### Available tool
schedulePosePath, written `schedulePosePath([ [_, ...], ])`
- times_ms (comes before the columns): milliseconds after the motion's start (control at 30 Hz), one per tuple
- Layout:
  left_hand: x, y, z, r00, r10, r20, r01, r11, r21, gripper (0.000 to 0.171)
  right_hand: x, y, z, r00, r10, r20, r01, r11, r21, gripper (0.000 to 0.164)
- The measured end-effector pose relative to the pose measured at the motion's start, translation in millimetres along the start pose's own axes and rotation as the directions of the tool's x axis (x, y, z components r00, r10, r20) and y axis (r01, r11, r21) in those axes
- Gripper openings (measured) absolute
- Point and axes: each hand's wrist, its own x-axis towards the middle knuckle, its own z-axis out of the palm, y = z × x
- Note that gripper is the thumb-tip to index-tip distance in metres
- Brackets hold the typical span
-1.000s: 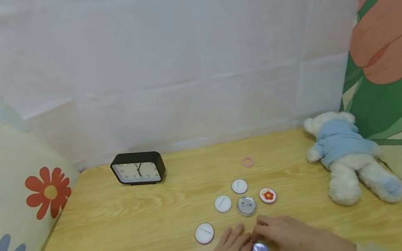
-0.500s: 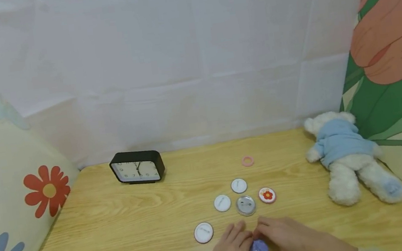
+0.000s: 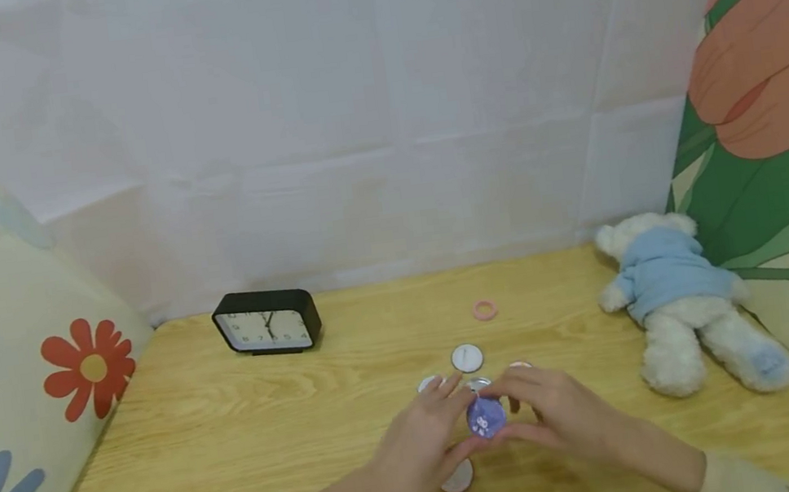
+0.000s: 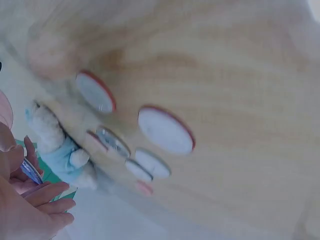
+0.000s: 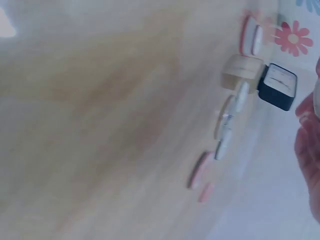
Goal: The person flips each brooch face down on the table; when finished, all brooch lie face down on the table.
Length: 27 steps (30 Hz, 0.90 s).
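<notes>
Between my two hands a round purple pin badge (image 3: 486, 417) with a small white figure faces up toward the head camera, raised above the table. My left hand (image 3: 415, 444) pinches its left edge with thumb and finger. At its right edge, thumb and index finger of my right hand (image 3: 570, 409) grip it too. In the left wrist view the badge (image 4: 31, 171) shows nearly edge-on by the fingers. Below my left hand lies a badge (image 3: 457, 478), partly covered. Behind the hands, a silver badge back (image 3: 480, 383), a white one (image 3: 426, 384) and a red-rimmed one (image 3: 520, 364) are partly hidden.
Another white-backed badge (image 3: 467, 358) lies farther back, with a pink ring (image 3: 484, 310) beyond it. A black clock (image 3: 267, 321) stands at the back left. A plush bear (image 3: 678, 301) in a blue top lies at the right of the wooden table (image 3: 240, 429).
Both hands have lifted the purple badge off the table and moved it forward and up. They now overlap the badges lying behind, and more of both forearms shows.
</notes>
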Motion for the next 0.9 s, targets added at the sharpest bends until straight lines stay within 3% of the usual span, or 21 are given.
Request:
schedulePosePath([
  [167,9.9,-3.8,-16.2,0.997,0.047,-0.059,-0.049,0.998,-0.026,0.044,16,-1,-5,0.992,-0.058,-0.110,0.055,0.998,-0.035,0.040],
  [433,10.0,-3.2,-16.4,0.993,0.068,-0.097,-0.074,0.996,-0.056,0.043,20,-1,-1,0.966,-0.166,-0.197,0.151,0.984,-0.092,0.039],
  [667,8.4,-3.1,-13.6,0.990,0.051,-0.128,-0.063,0.994,-0.084,0.045,16,-1,5,0.959,-0.133,-0.251,0.112,0.989,-0.095,0.037],
  [900,8.2,-5.8,-10.4,0.979,0.112,-0.171,-0.122,0.991,-0.050,0.045,17,-4,11,0.955,-0.088,-0.283,0.066,0.994,-0.087,0.032],
])
